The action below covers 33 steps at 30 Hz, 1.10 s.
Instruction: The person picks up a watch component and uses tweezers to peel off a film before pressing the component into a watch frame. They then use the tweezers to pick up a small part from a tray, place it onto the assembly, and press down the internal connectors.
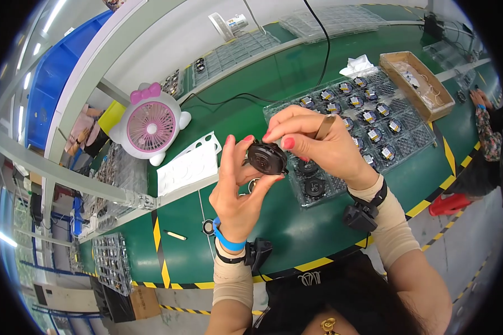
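Note:
Above the green table, a round black casing (267, 159) is held up near the middle of the view. My left hand (235, 204) grips it by the rim, between thumb and fingers. From the right, my right hand (330, 148) pinches at its upper edge, thumb and forefinger close together; whether a small piece is between them cannot be made out. Behind my right hand lies a clear plastic tray (411, 146) with several round parts in its pockets, some with yellow and white labels. Black round parts (314, 187) sit in its near left corner.
A white and pink fan (152, 127) stands at the left, beside a white sheet with round cut-outs (187, 167). A cardboard box (442, 110) is at the right, near another person's hand (478, 99). A black cable (229, 102) crosses the table. Striped tape (316, 264) marks its front edge.

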Motion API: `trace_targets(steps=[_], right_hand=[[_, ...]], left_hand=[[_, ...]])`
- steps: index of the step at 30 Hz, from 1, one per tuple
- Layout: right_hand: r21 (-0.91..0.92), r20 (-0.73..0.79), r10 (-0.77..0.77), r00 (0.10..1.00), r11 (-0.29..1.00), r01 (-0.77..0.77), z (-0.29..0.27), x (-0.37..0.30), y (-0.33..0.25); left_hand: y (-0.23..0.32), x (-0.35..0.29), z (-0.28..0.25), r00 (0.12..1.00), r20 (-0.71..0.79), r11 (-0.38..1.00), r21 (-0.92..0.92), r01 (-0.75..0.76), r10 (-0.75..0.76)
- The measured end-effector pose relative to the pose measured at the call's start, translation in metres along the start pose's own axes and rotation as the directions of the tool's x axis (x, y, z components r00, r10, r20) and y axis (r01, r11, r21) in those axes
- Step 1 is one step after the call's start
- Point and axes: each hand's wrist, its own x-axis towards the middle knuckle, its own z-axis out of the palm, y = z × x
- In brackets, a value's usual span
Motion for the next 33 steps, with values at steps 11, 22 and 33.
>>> trace_targets(steps=[11,22,33], right_hand=[[-0.019,0.094,0.119,0.988,0.993,-0.118,-0.012,0.000,-0.003],[0.037,0.185,0.082,0.979,0.995,-0.091,-0.019,-0.001,0.000],[0.400,0.277,0.258,0.926,0.845,-0.355,0.008,0.000,0.033]], left_hand=[[-0.004,-0.004,0.003,0.948,0.124,0.896,0.310,-0.318,0.294],[-0.001,-0.009,0.005,0.937,0.157,0.891,0.292,-0.347,0.313],[0.002,-0.006,-0.004,0.907,0.019,0.801,0.460,-0.382,0.421]])
